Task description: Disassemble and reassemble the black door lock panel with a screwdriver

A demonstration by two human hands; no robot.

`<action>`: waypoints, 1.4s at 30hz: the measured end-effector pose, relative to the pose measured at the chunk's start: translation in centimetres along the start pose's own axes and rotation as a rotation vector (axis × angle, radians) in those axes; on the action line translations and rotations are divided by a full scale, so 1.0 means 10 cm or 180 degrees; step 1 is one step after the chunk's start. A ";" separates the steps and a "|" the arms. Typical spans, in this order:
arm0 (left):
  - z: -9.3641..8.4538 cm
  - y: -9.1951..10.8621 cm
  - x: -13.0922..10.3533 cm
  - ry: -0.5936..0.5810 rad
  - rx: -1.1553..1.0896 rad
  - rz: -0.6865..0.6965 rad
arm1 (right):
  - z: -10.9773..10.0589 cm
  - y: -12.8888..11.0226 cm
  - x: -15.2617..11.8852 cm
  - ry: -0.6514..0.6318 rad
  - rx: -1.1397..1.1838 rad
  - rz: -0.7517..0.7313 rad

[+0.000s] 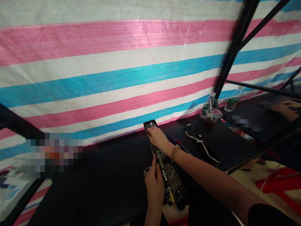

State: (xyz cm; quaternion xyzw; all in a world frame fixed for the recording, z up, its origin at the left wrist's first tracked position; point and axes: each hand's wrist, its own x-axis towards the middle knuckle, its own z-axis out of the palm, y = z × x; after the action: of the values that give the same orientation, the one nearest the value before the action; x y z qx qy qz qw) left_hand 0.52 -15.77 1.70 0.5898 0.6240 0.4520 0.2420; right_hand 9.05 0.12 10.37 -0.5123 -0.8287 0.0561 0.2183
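A long black device housing (pixel 181 188) lies opened on the table, its inner side up. Inside show a round metal part (pixel 161 153), thin wires and a brass-coloured cylinder (pixel 171 194). Over its far end bends my right hand (pixel 157 136), fingertips pressed together at the inner parts; what they pinch is too small to make out. A white wire (pixel 150 146) runs down the left edge below those fingers. My left hand (pixel 154 180) rests against the housing's left edge, its fingers stretched forward. Beside it is a small silvery part (pixel 146 171), partly hidden.
Right of the housing lie a screwdriver (pixel 175 139) and a second dark panel with a white cable (pixel 199 141). Farther back stand a lidded cup (pixel 213 117) and bottles (pixel 231 103). Another person's hand (pixel 279 110) is at the neighbouring table. A striped sheet (pixel 117 81) hangs behind.
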 end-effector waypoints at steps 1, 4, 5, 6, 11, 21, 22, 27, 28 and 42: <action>0.01 -0.01 0.00 0.0042 0.0024 0.0032 | 0.00 0.00 -0.01 0.0017 0.0009 -0.0021; 0.02 -0.03 -0.01 0.0090 0.0104 0.0100 | -0.01 0.02 -0.04 0.0013 0.0027 -0.0096; 0.02 -0.03 -0.01 0.0074 0.0134 0.0104 | -0.01 0.02 -0.05 0.0009 0.0023 -0.0104; 0.02 -0.03 -0.01 0.0050 0.0170 0.0100 | 0.00 0.03 -0.05 0.0008 0.0014 -0.0096; -0.03 -0.02 0.01 -0.0024 0.0310 0.0109 | 0.05 0.03 0.01 -0.0001 -0.0013 -0.0021; -0.02 0.01 0.00 0.0058 0.0411 0.0043 | -0.17 0.13 -0.33 0.0602 0.0496 -0.0221; -0.04 0.01 -0.01 0.0035 0.0410 -0.0032 | -0.21 0.21 -0.44 0.0852 0.0648 -0.0147; -0.29 -0.14 -0.03 0.0130 0.0385 -0.0062 | -0.38 0.81 -1.00 0.0695 0.0478 0.0955; -0.36 -0.21 -0.01 0.0245 0.0488 0.0116 | -0.39 0.92 -1.09 0.0600 0.0432 0.1034; -0.43 -0.59 0.07 0.0069 0.1593 0.1018 | -0.20 0.82 -1.65 -0.0095 0.0402 0.0866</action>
State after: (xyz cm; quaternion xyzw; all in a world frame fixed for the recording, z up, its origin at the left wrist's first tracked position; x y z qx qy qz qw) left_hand -6.26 -15.68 -1.09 0.7171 0.6177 0.3227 0.0082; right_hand 22.92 -10.74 4.59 -0.6042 -0.7496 0.1448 0.2281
